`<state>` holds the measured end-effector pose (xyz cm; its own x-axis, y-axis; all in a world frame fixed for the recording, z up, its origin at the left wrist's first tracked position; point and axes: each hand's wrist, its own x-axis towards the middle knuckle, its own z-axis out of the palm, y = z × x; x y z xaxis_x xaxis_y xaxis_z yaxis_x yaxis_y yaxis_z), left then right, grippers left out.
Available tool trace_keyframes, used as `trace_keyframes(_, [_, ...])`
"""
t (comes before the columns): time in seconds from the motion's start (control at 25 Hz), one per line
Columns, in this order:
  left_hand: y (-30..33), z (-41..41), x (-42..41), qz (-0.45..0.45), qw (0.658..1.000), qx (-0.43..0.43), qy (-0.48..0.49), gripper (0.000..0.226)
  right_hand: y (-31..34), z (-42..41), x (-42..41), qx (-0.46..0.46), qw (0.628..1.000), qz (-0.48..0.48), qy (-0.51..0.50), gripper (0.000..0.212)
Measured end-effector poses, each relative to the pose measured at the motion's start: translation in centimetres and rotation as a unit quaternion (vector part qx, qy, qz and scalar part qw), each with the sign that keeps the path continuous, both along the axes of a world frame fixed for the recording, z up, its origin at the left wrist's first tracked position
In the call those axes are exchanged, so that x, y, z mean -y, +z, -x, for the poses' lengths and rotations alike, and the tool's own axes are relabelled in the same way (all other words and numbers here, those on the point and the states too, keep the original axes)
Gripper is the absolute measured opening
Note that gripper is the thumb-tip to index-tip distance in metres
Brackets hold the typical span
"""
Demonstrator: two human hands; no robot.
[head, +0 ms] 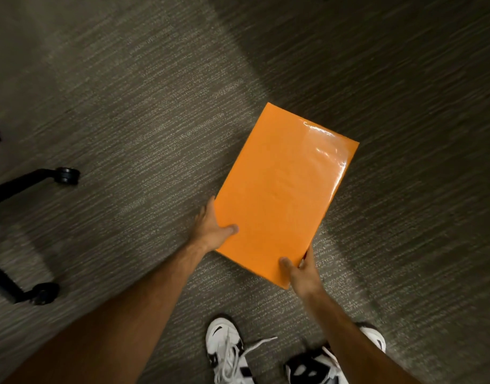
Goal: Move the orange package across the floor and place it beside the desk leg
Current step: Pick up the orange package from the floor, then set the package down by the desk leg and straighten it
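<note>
A flat, glossy orange package (284,189) fills the middle of the head view, its long side angled up to the right over the grey carpet. My left hand (213,227) grips its near-left edge, thumb on top and fingers underneath. My right hand (300,270) holds the near-right corner the same way, thumb pressed on the top face. Whether the package rests on the carpet or is lifted just off it cannot be told. No desk leg is in view.
A black office-chair base with castor wheels (67,176) (44,293) stands at the left edge. My two white-and-black shoes (227,347) (315,367) are at the bottom. Grey patterned carpet (144,112) stretches ahead and to the right.
</note>
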<state>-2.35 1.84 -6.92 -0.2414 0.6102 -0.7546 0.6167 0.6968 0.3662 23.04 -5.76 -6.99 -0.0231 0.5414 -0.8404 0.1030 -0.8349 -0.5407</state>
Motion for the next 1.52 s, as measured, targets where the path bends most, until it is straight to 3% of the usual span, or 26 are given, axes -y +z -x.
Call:
trace_keyframes(0.24, [4.2, -6.1, 1.6, -0.019, 0.998, 0.042, 0.036, 0.110, 3.4, -6.1, 0.5, 0.004, 0.999, 0.010, -0.045, 0.069])
trace_keyframes(0.52, [12.9, -15.8, -3.8, -0.048, 0.995, 0.060, -0.061, 0.108, 11.2, -14.7, -0.3, 0.071, 0.995, 0.012, -0.072, 0.067])
trace_keyframes(0.76, [21.7, -26.5, -10.6, -0.085, 0.988, 0.043, -0.119, 0.109, 20.5, -24.9, -6.1, 0.119, 0.991, -0.010, -0.055, 0.064])
trace_keyframes(0.92, [24.2, -32.5, -14.4, -0.089, 0.984, 0.060, -0.142, 0.096, 24.8, -31.9, -10.6, 0.148, 0.986, -0.033, -0.062, 0.062])
trace_keyframes(1.2, [21.8, -42.2, -23.4, -0.099, 0.975, 0.048, -0.191, 0.084, 22.4, -39.8, -18.0, 0.126, 0.979, -0.010, -0.160, 0.052])
trace_keyframes(1.52, [8.2, -51.6, -32.9, -0.105, 0.951, 0.102, -0.273, 0.092, 9.3, -46.6, -23.6, 0.136, 0.956, -0.045, -0.257, 0.054])
